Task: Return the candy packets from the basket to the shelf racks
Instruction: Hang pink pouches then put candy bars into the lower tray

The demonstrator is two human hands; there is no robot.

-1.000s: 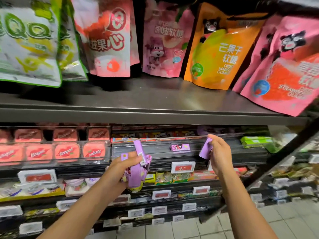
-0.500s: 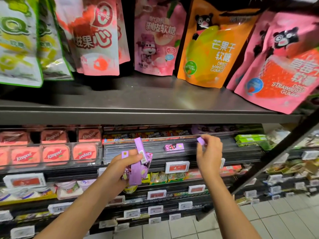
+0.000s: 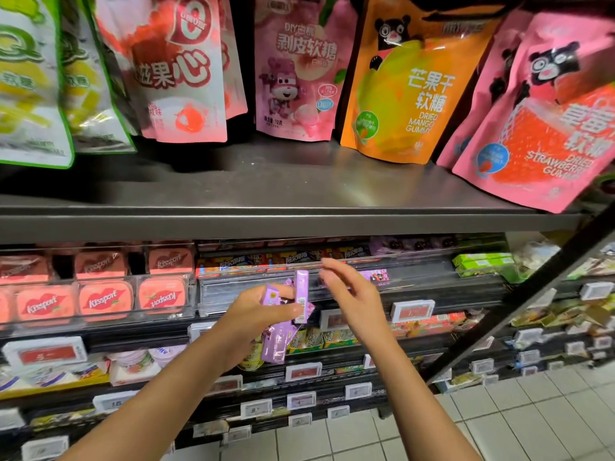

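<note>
Candy packets (image 3: 287,319), a purple bundle, remain gripped in the left hand (image 3: 256,312) in front of the shelf racks (image 3: 416,287). The right hand (image 3: 349,291) is empty, fingers loosely spread, close beside the bundle's upper end. One matching purple packet (image 3: 377,276) already lies in the clear rack tray just beyond the right hand. Judged progress: partly complete; at least one packet is shelved and several remain to be placed. The basket is not in view, so its remaining contents cannot be determined.
</note>
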